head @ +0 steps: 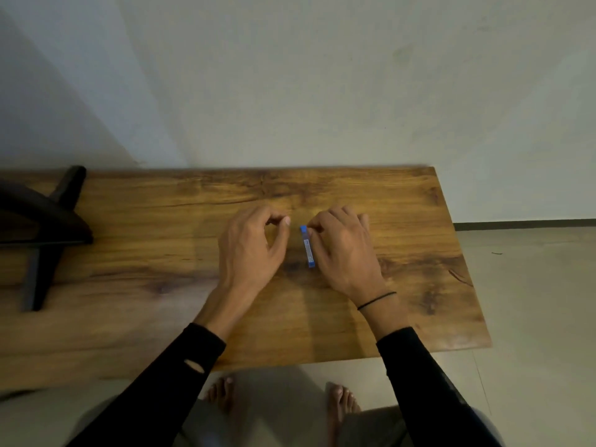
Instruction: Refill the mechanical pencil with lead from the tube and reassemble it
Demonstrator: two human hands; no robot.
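Observation:
A slim blue lead tube (pixel 307 246) with a pale label lies on the wooden table (pixel 129 240), pointing away from me. My right hand (pixel 343 250) rests along its right side, and its thumb and fingertips pinch the tube's far end. My left hand (pixel 251 250) hovers just left of the tube without touching it. Its fingers are curled in toward the thumb, and nothing shows between them. No mechanical pencil is in view; my hands may hide it.
A dark stand with crossed legs (pixel 42 227) sits on the table's left end. A wall runs behind the table. The table's right edge (pixel 464 259) drops to a pale floor, and my bare feet (pixel 342 401) are below the near edge.

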